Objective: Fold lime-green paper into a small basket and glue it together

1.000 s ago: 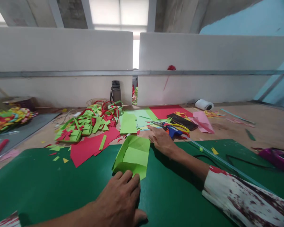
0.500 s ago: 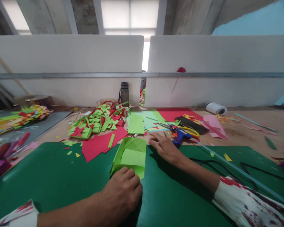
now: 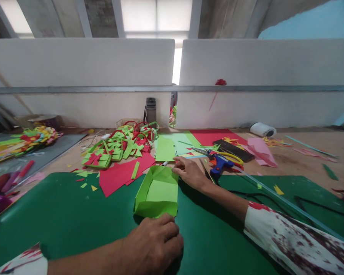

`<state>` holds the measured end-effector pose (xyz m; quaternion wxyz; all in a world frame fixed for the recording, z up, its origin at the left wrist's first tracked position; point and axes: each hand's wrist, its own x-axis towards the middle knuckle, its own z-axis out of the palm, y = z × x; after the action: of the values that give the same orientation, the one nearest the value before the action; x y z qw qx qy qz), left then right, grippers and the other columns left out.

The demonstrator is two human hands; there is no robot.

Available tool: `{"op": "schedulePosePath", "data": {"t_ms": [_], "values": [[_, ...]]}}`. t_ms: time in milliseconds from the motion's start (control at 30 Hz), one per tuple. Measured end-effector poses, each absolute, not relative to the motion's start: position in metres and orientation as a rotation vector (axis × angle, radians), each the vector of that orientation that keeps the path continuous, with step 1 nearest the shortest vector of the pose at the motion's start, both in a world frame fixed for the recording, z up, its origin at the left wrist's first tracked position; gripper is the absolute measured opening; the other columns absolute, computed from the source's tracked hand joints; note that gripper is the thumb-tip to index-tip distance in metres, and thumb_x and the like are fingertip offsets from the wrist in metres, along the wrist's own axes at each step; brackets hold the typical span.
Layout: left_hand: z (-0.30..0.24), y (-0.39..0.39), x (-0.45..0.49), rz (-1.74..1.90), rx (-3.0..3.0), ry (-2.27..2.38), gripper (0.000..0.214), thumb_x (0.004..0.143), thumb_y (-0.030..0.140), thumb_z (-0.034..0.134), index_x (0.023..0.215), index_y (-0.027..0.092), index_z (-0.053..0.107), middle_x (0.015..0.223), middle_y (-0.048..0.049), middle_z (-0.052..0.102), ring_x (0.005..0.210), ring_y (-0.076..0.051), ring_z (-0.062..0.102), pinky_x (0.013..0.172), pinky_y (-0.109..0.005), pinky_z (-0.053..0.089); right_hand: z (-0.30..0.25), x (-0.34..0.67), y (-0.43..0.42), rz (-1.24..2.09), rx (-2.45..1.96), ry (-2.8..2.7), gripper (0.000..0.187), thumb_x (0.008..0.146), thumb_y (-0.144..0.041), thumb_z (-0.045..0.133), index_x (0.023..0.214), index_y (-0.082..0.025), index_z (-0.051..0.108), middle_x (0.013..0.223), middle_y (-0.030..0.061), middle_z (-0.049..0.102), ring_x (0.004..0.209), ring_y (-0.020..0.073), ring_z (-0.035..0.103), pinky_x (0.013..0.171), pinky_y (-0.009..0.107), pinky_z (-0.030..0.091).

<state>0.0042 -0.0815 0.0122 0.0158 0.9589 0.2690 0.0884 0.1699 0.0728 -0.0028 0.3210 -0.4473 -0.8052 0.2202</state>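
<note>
Resting the left hand, fingers curled in, at the near edge of the folded green paper box. Laying the right hand flat, fingers stretched, at the box's far right corner, green mat lying under the box.

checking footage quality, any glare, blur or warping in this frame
Head view: the window is blown out white; the ceiling beams splay with wide-angle distortion; the green paper box is sharp; the right hand casts a soft shadow on the green mat.
</note>
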Motion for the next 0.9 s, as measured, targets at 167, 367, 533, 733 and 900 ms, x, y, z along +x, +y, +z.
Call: {"op": "schedulePosePath", "data": {"t_ms": [167, 367, 533, 733, 900], "values": [[0.003, -0.079, 0.005, 0.371, 2.961, 1.039, 0.011, 0.089, 0.023, 0.045, 0.091, 0.016, 0.052, 0.087, -0.0070, 0.058, 0.075, -0.019, 0.050, 0.059, -0.029, 0.045, 0.000, 0.166, 0.069, 0.494, -1.179, -2.164, 0.042, 0.072, -0.009, 0.048, 0.112, -0.010, 0.057, 0.064, -0.0002, 0.058, 0.059, 0.0130, 0.050, 0.060, 0.025, 0.039], [-0.003, -0.066, -0.008, 0.169, 2.980, 1.508, 0.020, 0.084, 0.018, 0.051, 0.104, 0.015, 0.051, 0.090, -0.0078, 0.060, 0.077, -0.023, 0.054, 0.061, -0.035, 0.049, 0.013, 0.185, 0.043, 0.493, -1.192, -2.290, 0.055, 0.069, -0.006, 0.044, 0.122, -0.016, 0.054, 0.061, -0.0016, 0.057, 0.055, 0.0136, 0.046, 0.058, 0.026, 0.035], [0.004, -0.055, -0.025, 0.084, 3.077, 1.679, 0.028, 0.075, 0.000, 0.049, 0.100, 0.012, 0.055, 0.087, -0.0102, 0.062, 0.075, -0.026, 0.056, 0.057, -0.036, 0.048, 0.021, 0.193, 0.018, 0.709, -1.181, -2.371, 0.026, 0.071, -0.011, 0.045, 0.074, -0.017, 0.070, 0.063, 0.0000, 0.062, 0.060, 0.0137, 0.052, 0.059, 0.024, 0.037], [0.006, -0.071, -0.020, 0.538, 3.078, 1.549, 0.012, 0.086, 0.012, 0.043, 0.088, 0.016, 0.054, 0.084, -0.0070, 0.060, 0.069, -0.020, 0.054, 0.054, -0.030, 0.045, 0.019, 0.193, -0.002, 1.256, -1.282, -2.205, 0.022, 0.072, -0.024, 0.053, 0.085, -0.012, 0.067, 0.058, -0.0001, 0.062, 0.050, 0.0106, 0.051, 0.046, 0.020, 0.037], [0.002, -0.083, -0.005, 0.290, 2.786, 1.454, 0.027, 0.082, 0.037, 0.057, 0.100, 0.018, 0.053, 0.100, -0.0065, 0.060, 0.080, -0.022, 0.055, 0.060, -0.032, 0.047, 0.026, 0.190, -0.018, 1.686, -1.258, -1.973, 0.035, 0.061, -0.024, 0.066, 0.092, -0.010, 0.064, 0.057, -0.0026, 0.058, 0.049, 0.0086, 0.046, 0.047, 0.020, 0.034]]}}
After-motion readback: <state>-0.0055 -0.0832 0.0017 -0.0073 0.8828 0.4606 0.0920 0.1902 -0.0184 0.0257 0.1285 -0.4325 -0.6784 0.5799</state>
